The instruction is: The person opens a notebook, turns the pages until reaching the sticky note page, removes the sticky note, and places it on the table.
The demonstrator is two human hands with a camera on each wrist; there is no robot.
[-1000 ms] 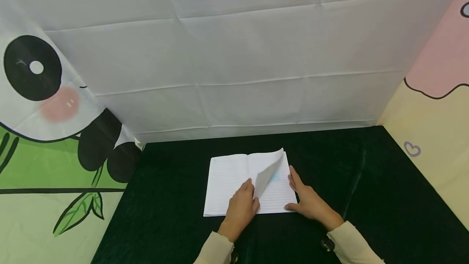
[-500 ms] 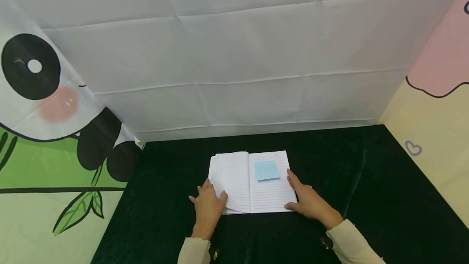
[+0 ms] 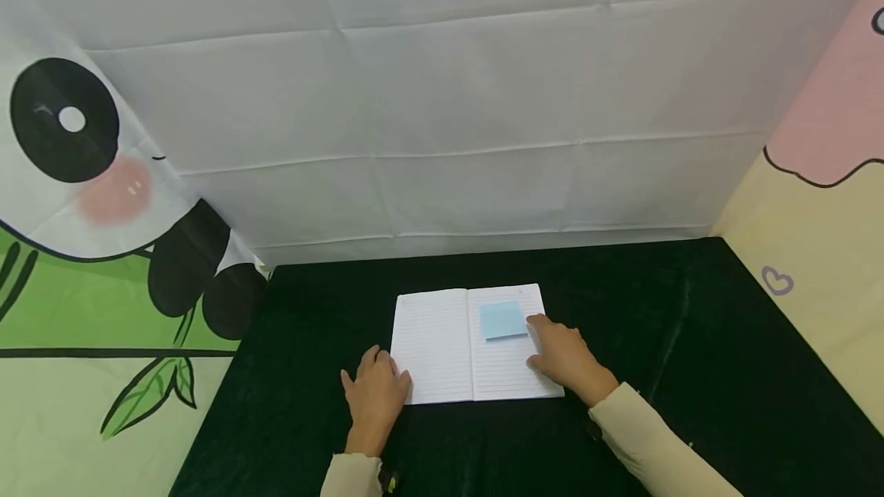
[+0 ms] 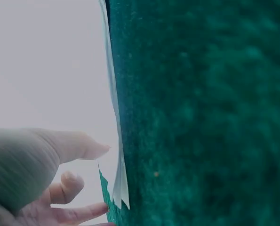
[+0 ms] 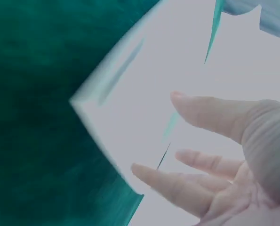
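Observation:
A lined notebook (image 3: 433, 347) lies spread open on the dark green cloth, and a light blue sticky note (image 3: 503, 320) is on the upper part of its right page. At the notebook's lower left edge is my left hand (image 3: 377, 397), its fingers spread; the left wrist view shows the thumb (image 4: 83, 145) over the white page, close to the edge of the sheets (image 4: 115, 117). My right hand (image 3: 566, 355) reaches over the right page, index fingertip right beside the sticky note and thumb lower on the page. Nothing shows between its fingers.
The dark green cloth (image 3: 663, 313) covers the table around the notebook. Behind it hangs a white sheet (image 3: 449, 98). Cartoon-printed cloth stands at the left (image 3: 69, 313) and right (image 3: 815, 236).
A page has turned from right to left, uncovering the sticky note. My left hand has moved left to the notebook's left edge; my right hand has moved inward over the right page.

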